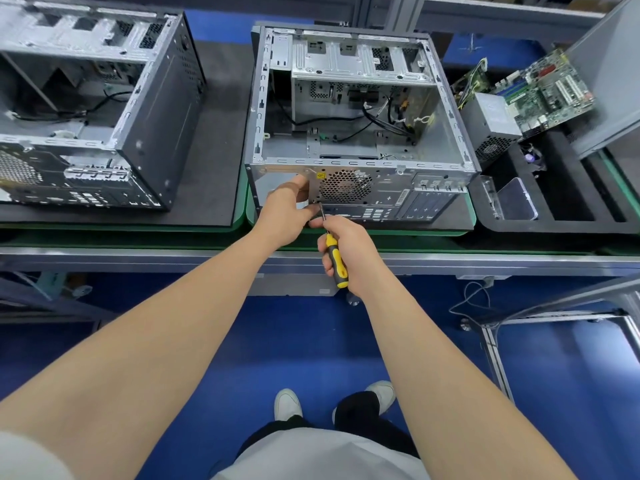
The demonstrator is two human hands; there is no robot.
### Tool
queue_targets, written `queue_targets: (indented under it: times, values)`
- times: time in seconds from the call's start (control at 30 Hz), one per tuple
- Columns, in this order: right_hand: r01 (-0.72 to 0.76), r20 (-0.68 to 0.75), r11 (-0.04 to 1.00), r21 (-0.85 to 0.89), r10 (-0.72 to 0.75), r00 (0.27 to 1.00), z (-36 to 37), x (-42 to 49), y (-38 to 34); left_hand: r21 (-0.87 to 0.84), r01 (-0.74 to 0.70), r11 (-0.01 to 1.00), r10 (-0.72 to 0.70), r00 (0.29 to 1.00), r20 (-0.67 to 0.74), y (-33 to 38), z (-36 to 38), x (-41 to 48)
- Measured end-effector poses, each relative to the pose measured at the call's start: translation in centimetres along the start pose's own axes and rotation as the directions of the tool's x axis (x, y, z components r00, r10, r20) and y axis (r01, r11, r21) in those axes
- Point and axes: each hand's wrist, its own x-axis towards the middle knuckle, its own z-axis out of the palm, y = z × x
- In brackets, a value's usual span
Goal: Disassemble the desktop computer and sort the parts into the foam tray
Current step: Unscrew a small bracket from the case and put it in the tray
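A long surface (138,258) edged in green is seen from above, laid with black mats. At its middle the desktop computer (360,140) is laid on its side with the side panel off, its rear panel turned toward the person and its largely stripped interior exposed, with loose black cables left inside. A second open case (100,109) is set well apart on the left. At the right end of the surface the black foam tray (571,227) is placed just beside the computer. A green motherboard (549,90) is propped at the tray's far end, and a grey power supply (491,128) is stood in front of it, next to the computer's right wall.

The left hand (287,214) is held against the rear panel beside the round fan grille (344,185), thumb pressed to the metal and fingers curled low at the tool's tip — whether anything is pinched there cannot be told. The right hand (349,252) is clenched around the yellow-and-black handle of a screwdriver (335,261), whose shaft is angled up and its tip set against the panel just below the grille's lower left corner — right at the left hand's fingers.
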Motion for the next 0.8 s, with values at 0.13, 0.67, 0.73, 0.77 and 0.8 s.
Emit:
queue_targets:
  times: [0.13,0.67,0.73,0.77,0.8]
  values:
    - [0.094,0.011,0.996,-0.011,-0.093,0.996,-0.2,0.0,0.3,0.003,0.014,1.0,-0.014,1.0,0.02,0.0,-0.1,0.0]
    - [-0.225,0.335,0.817,0.531,0.042,0.941,0.9,-0.4,1.6,-0.234,0.086,0.968,-0.057,0.99,0.127,0.6,-0.8,-0.5]
    - [-0.196,0.283,0.84,0.506,0.053,0.958,1.1,-0.2,1.0,-0.262,0.108,0.959,-0.074,0.988,0.138,0.7,-0.8,-0.5]
    - [-0.166,0.241,0.861,0.481,0.052,0.969,1.2,-0.2,0.8,-0.274,0.117,0.955,-0.079,0.986,0.146,0.7,-0.8,-0.4]
    - [-0.122,0.188,0.893,0.432,0.043,0.981,1.4,-0.2,0.7,-0.277,0.124,0.953,-0.084,0.985,0.152,0.7,-0.9,-0.3]
